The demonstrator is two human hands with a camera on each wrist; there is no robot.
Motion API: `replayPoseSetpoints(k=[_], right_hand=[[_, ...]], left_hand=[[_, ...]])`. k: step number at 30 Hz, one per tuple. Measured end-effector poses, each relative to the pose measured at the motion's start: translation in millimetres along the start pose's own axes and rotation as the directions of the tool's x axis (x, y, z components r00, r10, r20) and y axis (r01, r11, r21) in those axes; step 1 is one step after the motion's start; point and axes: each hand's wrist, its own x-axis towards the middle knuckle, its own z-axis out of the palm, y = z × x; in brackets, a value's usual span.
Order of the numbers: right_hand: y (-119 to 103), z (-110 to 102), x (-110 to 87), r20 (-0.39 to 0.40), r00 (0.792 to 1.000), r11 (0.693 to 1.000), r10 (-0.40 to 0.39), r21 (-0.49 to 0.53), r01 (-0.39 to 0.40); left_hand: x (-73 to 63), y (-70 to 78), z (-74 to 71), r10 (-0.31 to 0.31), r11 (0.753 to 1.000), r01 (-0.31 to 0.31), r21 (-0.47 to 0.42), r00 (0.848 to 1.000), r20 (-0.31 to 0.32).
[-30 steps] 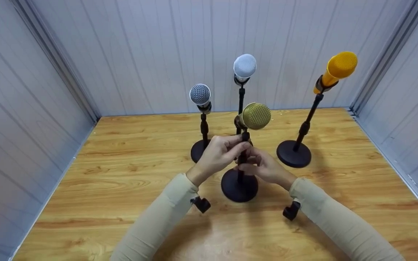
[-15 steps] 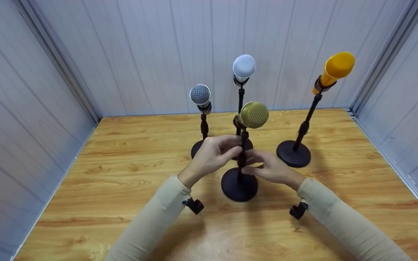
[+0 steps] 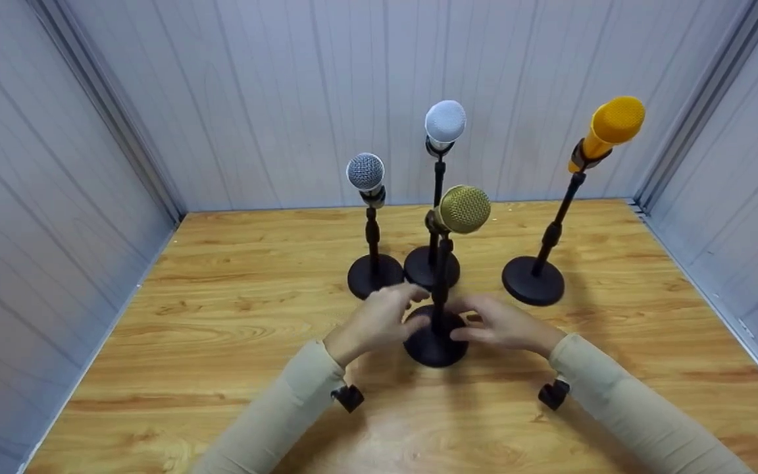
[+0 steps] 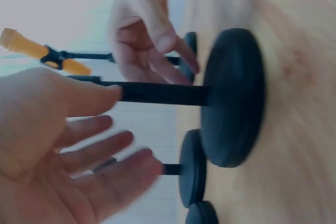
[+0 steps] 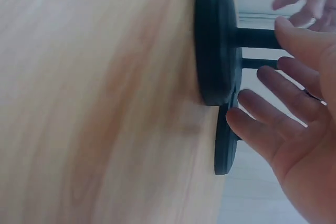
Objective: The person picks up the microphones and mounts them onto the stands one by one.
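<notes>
A gold-headed microphone (image 3: 464,209) sits tilted in the clip of a black desk stand, whose round base (image 3: 435,352) rests on the wooden table. My left hand (image 3: 379,321) is at the left of the stand's pole, fingers spread and relaxed, just above the base. On the other side my right hand (image 3: 503,324) is held likewise, thumb and fingers apart near the pole. In the left wrist view the pole (image 4: 163,93) runs between both hands, with neither one curled round it. The right wrist view shows the base (image 5: 215,40) flat on the table beyond the loose fingers.
Behind stand a silver-grey microphone (image 3: 366,172) and a white microphone (image 3: 445,122) on black stands, their bases close together. A yellow microphone (image 3: 618,120) on a stand is at the right. Pale panel walls (image 3: 274,99) enclose the wooden table (image 3: 221,316) at back and sides.
Both hands have slid down from the upper pole of the gold microphone's stand to just above its base, and their fingers have loosened from the pole. The stands have stayed in place.
</notes>
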Motion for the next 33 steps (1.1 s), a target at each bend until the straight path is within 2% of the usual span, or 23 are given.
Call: replayPoseSetpoints(k=[3,7,9,13,19,24,29,33], right_hand=[[-0.1,2.3,-1.5,0.024,0.999,0.995,0.024,-0.102,-0.022],[-1.9,4.9,-1.7,0.067,0.996,0.975,0.063,-0.219,-0.047],[-3.0,5.9,-1.3,0.09,0.992,0.967,0.085,-0.248,-0.06],[-5.1,6.2,-1.2,0.103,0.985,0.955,0.138,-0.277,-0.105],[-7.6,3.3,-3.5,0.096,0.986,0.939,0.139,-0.329,-0.1],[-13.2,-3.9,-12.1,0.087,0.982,0.911,0.169,-0.395,-0.121],[-14.2,-10.4,-21.1,0.042,0.991,0.887,0.13,-0.452,-0.097],[-10.7,-17.1,-20.1,0.007,0.99,0.846,0.139,-0.521,-0.115]], left_hand=[[-4.6,0.9,10.9,-0.077,0.98,0.055,0.191,0.991,0.112],[-7.6,5.7,24.5,-0.192,0.917,0.089,0.388,0.953,0.234],[-6.8,8.2,29.6,-0.213,0.901,0.082,0.427,0.94,0.268],[-2.6,11.7,33.2,-0.179,0.895,0.034,0.444,0.94,0.29],[5.0,12.7,35.8,-0.121,0.895,-0.023,0.445,0.949,0.291],[16.2,14.5,46.2,-0.072,0.893,-0.064,0.446,0.957,0.282],[33.7,20.0,59.0,-0.104,0.904,-0.026,0.427,0.955,0.279],[51.9,23.8,63.9,-0.173,0.897,0.023,0.441,0.937,0.304]])
